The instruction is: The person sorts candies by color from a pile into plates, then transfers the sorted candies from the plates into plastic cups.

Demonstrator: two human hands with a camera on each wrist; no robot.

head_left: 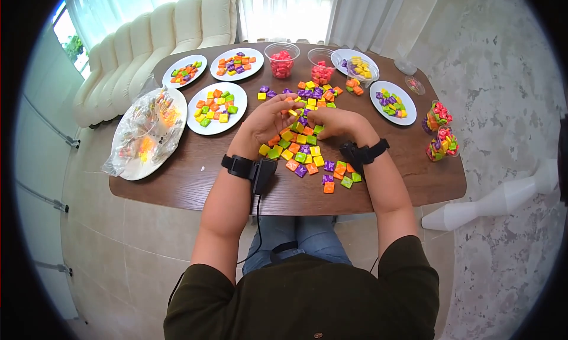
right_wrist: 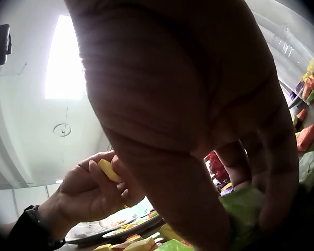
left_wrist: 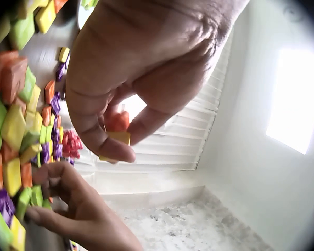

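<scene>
My left hand [head_left: 264,122] is raised over the near side of a loose pile of wrapped square candies [head_left: 303,150]. Between its thumb and fingers it pinches a yellow candy [right_wrist: 109,170], with an orange candy [left_wrist: 118,122] tucked behind it in the left wrist view. To the right, my right hand [head_left: 338,123] reaches down into the pile. Its thumb and fingertips close around a green candy [right_wrist: 243,210], seen at the bottom of the right wrist view. Yellow, orange, green and purple candies lie all around both hands.
White plates [head_left: 190,124] with sorted candies stand left and behind, another plate [head_left: 408,116] at right. Clear tubs [head_left: 283,47] of pink-red candies stand at the back. A large plate [head_left: 131,173] carries plastic bags [head_left: 148,124]. Filled cups [head_left: 442,144] stand near the table's right edge.
</scene>
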